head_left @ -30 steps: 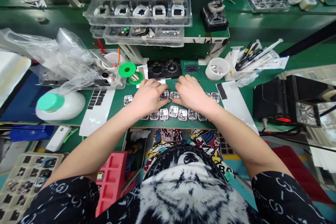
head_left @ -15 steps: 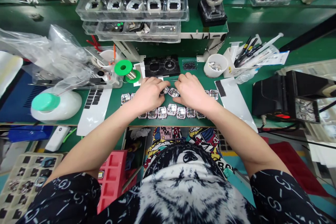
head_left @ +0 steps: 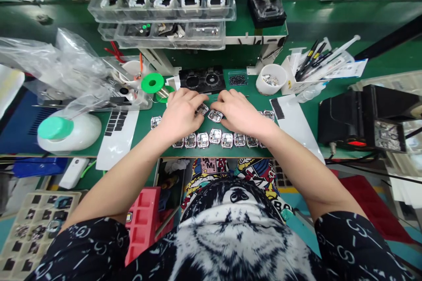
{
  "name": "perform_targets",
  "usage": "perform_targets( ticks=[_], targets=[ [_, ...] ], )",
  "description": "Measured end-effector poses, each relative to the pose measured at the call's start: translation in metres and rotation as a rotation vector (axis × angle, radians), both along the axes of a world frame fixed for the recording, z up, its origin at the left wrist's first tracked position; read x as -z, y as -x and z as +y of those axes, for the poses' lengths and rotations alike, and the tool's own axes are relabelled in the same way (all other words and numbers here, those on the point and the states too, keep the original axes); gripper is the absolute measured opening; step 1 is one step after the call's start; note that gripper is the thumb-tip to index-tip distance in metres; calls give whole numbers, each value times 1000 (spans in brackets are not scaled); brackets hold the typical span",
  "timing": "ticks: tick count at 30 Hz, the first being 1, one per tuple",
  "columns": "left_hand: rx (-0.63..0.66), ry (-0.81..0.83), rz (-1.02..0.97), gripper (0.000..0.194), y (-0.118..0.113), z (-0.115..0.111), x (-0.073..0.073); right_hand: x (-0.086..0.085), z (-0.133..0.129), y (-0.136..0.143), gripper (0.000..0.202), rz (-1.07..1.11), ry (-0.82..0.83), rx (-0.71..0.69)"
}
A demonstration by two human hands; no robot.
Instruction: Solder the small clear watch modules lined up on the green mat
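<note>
My left hand (head_left: 183,113) is closed around a small square watch-like part (head_left: 202,109) between thumb and fingers. Right beside it, my right hand (head_left: 234,112) grips another such part (head_left: 215,116) at its right edge. Both parts are above the green bench. Nearer the bench's front edge lies a row of several similar silver-rimmed parts (head_left: 215,136), with circuitry facing up. More of them show beyond my wrists, one at the left (head_left: 155,122) and some at the right (head_left: 268,115), partly hidden by my hands.
Behind my hands are a green solder spool (head_left: 153,83), a black fixture (head_left: 201,80), a tray of screws (head_left: 238,78) and a white cup (head_left: 271,80). A bottle (head_left: 70,132) stands left; a black device (head_left: 341,116) stands right. White sheets (head_left: 123,140) flank the row.
My left hand has shifted slightly left with its part, and the two held parts are a little further apart. The whole view has shifted slightly.
</note>
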State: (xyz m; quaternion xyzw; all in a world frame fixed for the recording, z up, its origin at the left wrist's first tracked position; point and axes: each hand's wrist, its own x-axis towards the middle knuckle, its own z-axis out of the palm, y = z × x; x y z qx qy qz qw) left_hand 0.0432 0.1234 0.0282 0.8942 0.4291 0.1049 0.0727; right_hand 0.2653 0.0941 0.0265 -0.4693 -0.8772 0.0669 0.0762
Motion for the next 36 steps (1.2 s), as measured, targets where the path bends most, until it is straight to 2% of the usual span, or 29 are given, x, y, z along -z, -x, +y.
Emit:
perform_targets(
  ticks=[4,11,17,26,36],
  targets=[
    [-27,-10,66,43,5,-5,-1,5,2,1,49,38,62,-69],
    [-30,-20,90,39,4,-2,6,4,4,5,25,-2,61,-22],
    [-24,-9,90,35,4,1,6,-1,3,3,31,-43,48,-3],
    [-6,-8,71,38,-4,-2,12,6,-2,-4,35,-34,26,63],
    [125,131,1,42,-8,-6,8,13,-5,-12,40,-17,-5,93]
  ],
)
